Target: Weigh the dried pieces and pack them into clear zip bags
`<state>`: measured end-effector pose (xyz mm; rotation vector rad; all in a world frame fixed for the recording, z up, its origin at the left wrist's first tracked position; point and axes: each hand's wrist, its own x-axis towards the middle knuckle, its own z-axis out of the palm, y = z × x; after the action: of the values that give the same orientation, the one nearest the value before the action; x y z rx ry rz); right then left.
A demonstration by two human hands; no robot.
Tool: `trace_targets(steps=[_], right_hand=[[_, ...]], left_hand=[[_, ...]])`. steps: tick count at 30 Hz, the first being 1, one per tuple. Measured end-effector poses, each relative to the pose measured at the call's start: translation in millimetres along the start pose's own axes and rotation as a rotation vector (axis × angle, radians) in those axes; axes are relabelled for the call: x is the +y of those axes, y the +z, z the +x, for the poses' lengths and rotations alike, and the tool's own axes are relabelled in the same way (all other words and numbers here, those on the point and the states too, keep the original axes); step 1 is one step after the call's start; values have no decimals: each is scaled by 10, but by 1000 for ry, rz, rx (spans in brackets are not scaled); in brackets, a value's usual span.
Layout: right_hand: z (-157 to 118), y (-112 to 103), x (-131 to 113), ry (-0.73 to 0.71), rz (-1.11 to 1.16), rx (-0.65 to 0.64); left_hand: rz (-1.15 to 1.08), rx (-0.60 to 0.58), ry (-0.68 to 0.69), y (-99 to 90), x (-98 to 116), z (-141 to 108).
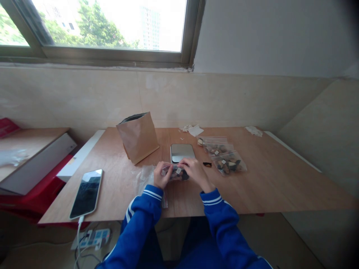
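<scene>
Near the table's front edge, my left hand [162, 175] pinches the upper left part of a small clear zip bag [179, 172] with dark and brown pieces and a white label inside. My right hand [195, 172] grips the same bag's top edge on the right, its fingers closed. Just behind the hands lies a small flat scale [182, 152] with a silvery top. Filled clear bags [229, 163] with similar pieces and white labels rest to the right. A dark piece [207, 164] lies between them and my right hand.
An open brown paper bag [138, 138] stands at the back left. Clear empty plastic bags [145, 178] lie beside my left hand. A phone [86, 193] with a cable is at the left edge. Crumpled white paper [195, 130] lies at the back.
</scene>
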<state>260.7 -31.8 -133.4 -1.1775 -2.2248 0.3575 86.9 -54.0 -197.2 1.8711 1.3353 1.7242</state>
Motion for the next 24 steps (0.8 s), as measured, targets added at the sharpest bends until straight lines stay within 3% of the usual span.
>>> trace_targets(steps=[9,16,24], right_hand=[[-13,37,-49,-27,-80,7],[-15,-40,-37,-36,23,-66],[-33,-78,68,23,65,-55]], left_hand=[[-3,17,21,10,-1,0],[-18,15,-12,9,-5,-8],[-49,10,-61,-8,-18,-7]])
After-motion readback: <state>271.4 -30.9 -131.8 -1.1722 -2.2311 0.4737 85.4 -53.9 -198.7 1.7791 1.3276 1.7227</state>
